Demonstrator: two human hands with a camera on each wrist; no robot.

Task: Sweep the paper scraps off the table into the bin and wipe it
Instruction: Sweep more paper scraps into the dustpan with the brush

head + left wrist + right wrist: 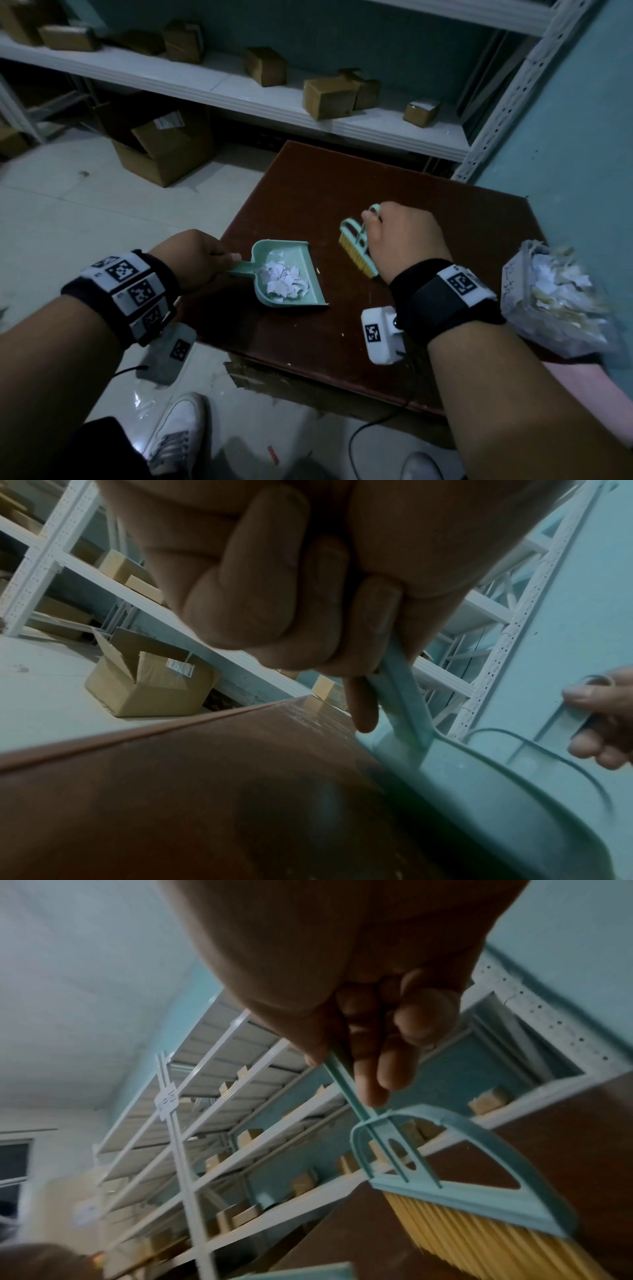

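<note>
A mint-green dustpan (310,270) lies on the dark brown table (308,192), filled with white paper scraps (282,282). My left hand (195,257) grips the dustpan handle (404,696) at the table's left edge. To its right, my right hand (400,236) grips the handle of a small green brush with yellow bristles (354,253); the brush (479,1218) is tilted with its bristles near the tabletop. A clear bin (555,301) full of paper scraps stands at the table's right edge.
A white metal shelf rack (239,92) with small cardboard boxes runs behind the table. An open cardboard box (164,147) sits on the floor to the left. A teal wall (565,137) borders the right side. A few tiny specks dot the table's near part.
</note>
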